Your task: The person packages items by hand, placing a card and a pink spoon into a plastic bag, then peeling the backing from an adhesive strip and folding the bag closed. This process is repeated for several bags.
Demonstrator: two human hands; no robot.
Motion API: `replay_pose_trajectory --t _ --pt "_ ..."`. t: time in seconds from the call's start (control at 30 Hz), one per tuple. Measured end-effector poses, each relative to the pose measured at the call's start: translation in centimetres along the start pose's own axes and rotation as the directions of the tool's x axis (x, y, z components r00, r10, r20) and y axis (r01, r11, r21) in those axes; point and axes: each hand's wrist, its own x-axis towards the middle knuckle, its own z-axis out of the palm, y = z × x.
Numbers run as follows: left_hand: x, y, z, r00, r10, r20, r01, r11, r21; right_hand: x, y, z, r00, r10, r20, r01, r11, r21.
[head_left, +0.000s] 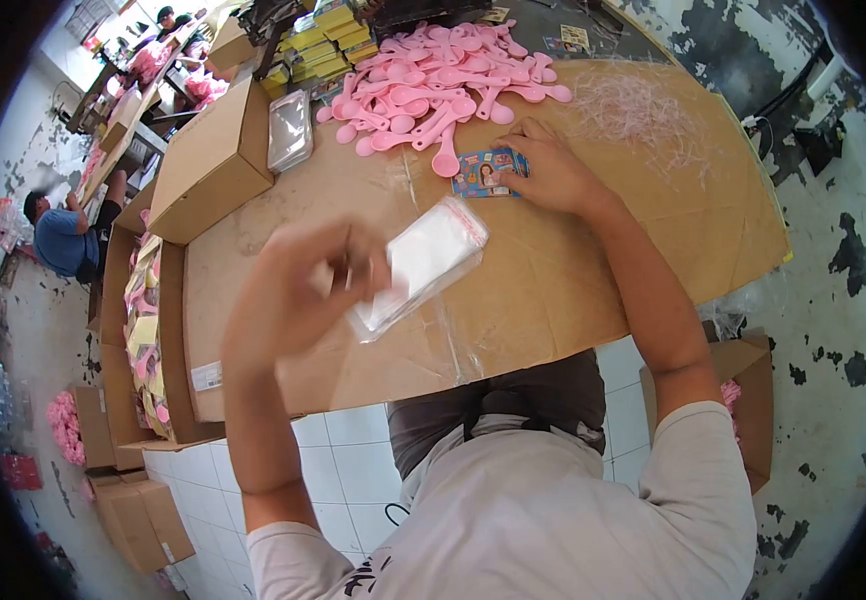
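Note:
My right hand (553, 170) rests at the far side of the cardboard-covered table, its fingers curled over a blue printed card (473, 178) with a cartoon figure on it. Just beyond and left of that card lies a heap of pink plastic spoons (433, 85). My left hand (318, 275) is blurred by motion over the left of the table; whether it holds anything does not show. Beside its fingertips a stack of clear plastic bags (438, 245) lies flat, with a pinkish strip along one end.
Another bundle of clear bags (291, 130) leans by a closed carton (218, 160). An open box (173, 350) at left holds packed pink and yellow items. Thin plastic strips (643, 115) lie at right. Yellow packs (328, 40) stand at the back. A person (63, 235) sits far left.

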Motion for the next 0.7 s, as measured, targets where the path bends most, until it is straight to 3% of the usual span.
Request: replay_pose_trajectory --t 0.07,0.13,0.17,0.27,0.37,0.43,0.57,0.63,0.7 --pt "3.0 -5.1 1.3 0.976 -0.208 0.066 0.206 0.978 0.044 0.0 -0.4 -0.1 1.0 0.004 -0.003 -0.004 1.0 0.027" --pt "4.5 -11.2 4.2 0.993 -0.078 -0.087 0.083 0.995 0.054 0.1 -0.2 -0.1 1.0 0.0 -0.02 0.001 0.998 0.068" --pt "5.0 -11.3 4.6 0.987 -0.012 -0.158 0.023 0.998 0.066 0.2 -0.2 0.0 0.999 0.022 -0.029 -0.019 0.993 0.116" --pt "4.6 -10.6 6.3 0.987 -0.015 -0.159 0.066 0.945 0.319 0.7 -0.3 -0.1 0.997 0.068 -0.046 -0.056 0.971 0.232" --pt "3.9 -12.3 7.5 0.993 0.045 -0.105 -0.015 0.964 0.265 0.8 -0.6 -0.2 0.994 0.092 -0.058 -0.068 0.941 0.331" --pt "3.7 -13.1 8.1 0.987 -0.095 -0.126 0.106 0.991 0.08 0.8 -0.5 0.1 0.991 0.119 -0.068 -0.077 0.895 0.439" --pt "3.6 -13.3 8.0 0.939 -0.32 -0.127 0.274 0.917 -0.291 0.8 -1.7 -1.4 0.981 0.141 -0.134 -0.064 0.885 0.461" --pt "3.5 -13.7 7.8 0.936 -0.312 -0.163 0.251 0.916 -0.314 0.7 -2.4 -1.9 0.969 0.196 -0.148 -0.092 0.847 0.524" --pt "3.4 -13.5 7.6 0.933 -0.326 -0.153 0.265 0.909 -0.322 0.5 -2.9 -1.8 0.973 0.229 -0.002 -0.133 0.575 0.807"
